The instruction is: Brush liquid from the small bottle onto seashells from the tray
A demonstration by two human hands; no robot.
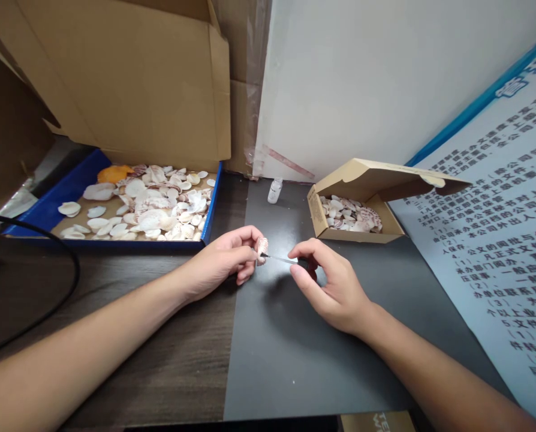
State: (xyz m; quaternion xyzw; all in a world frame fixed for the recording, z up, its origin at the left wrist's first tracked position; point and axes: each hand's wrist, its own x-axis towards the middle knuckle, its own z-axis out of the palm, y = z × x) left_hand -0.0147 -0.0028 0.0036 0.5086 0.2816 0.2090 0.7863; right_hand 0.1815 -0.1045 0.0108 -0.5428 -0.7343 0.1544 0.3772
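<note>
My left hand (pixel 237 255) pinches a small speckled pinkish-white seashell (pixel 262 246) between thumb and fingers. Opposite it, my right hand (pixel 328 279) is closed on the black cap of a thin-stemmed applicator brush (pixel 280 259). The brush's dark tip points left and meets the shell, or lies right at it. Behind both hands, a small clear glass bottle (pixel 274 191) with white markings stands upright without a cap.
Many white and brown-speckled shells (pixel 153 220) lie in a blue-sided cardboard box (pixel 133 243) at the left. A smaller open carton (pixel 353 235) at the right holds more shells (pixel 349 214). A black cable (pixel 77 270) loops at the left edge. A printed poster (pixel 497 240) borders the right.
</note>
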